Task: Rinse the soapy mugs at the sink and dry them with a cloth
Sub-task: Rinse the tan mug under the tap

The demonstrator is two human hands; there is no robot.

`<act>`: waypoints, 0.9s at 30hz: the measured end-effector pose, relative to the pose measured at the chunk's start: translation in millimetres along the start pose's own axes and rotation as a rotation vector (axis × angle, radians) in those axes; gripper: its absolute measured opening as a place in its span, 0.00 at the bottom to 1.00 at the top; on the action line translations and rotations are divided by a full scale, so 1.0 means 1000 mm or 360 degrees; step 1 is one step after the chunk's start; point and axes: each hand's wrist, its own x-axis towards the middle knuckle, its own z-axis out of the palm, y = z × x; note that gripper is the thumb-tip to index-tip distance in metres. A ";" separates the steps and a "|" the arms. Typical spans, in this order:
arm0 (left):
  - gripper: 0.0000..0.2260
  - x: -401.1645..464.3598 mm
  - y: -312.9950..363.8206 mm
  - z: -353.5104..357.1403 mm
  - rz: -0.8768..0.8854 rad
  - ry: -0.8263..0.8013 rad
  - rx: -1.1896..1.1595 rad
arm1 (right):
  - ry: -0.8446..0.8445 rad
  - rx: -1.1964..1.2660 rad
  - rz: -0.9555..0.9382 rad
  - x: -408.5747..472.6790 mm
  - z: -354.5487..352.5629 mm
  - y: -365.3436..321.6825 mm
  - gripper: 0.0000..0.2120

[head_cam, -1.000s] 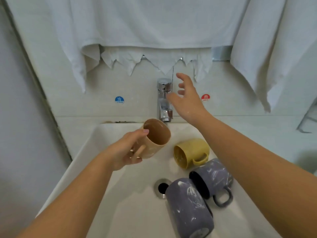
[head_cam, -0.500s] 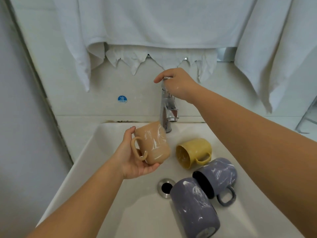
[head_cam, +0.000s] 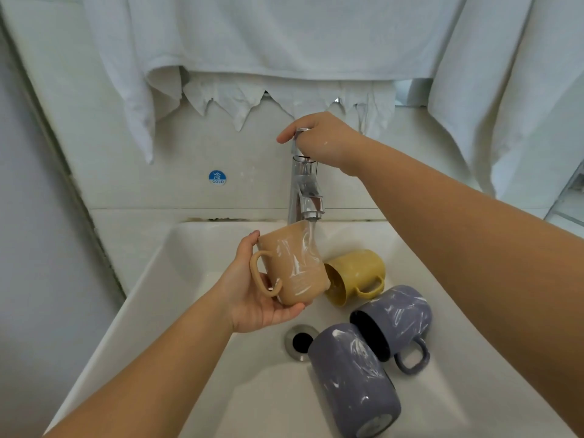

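The left hand [head_cam: 252, 298] holds the tan mug [head_cam: 294, 267] from below, fingers curled under its side, thumb up by the rim; its grip is wrapped round the mug; the mug tips near the back edge of the sink [head_cam: 151, 279], right under the tap [head_cam: 305, 191], with its handle turned to the left; water [head_cam: 311, 235] runs from the spout onto the mug's soapy side. The right hand [head_cam: 319, 137] sits on top of the tap, fingers curled over the handle, grip closed round it. The yellow mug [head_cam: 357, 276] lies on its side in the middle of the sink, just beside the tan one; two purple mugs lie near the right edge, both streaked with white soap; the back purple mug [head_cam: 398, 317] leans against the front purple mug [head_cam: 350, 380], which reaches toward the front edge; the drain [head_cam: 298, 341] is just left of them. White towels [head_cam: 284, 42] hang on the wall above; a blue sticker [head_cam: 217, 178] reads COLD.
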 end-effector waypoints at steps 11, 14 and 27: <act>0.40 0.005 -0.004 -0.002 -0.0044 0.0013 0.0003 | -0.0067 0.0658 0.0560 -0.095 0.043 0.087 0.20; 0.40 0.005 -0.005 -0.001 -0.0078 0.0011 0.0051 | -0.0389 0.0842 0.0621 -0.113 0.068 0.101 0.23; 0.44 0.011 -0.008 -0.001 0.0112 0.0205 0.0293 | -0.0341 0.0866 0.0694 -0.107 0.095 0.121 0.39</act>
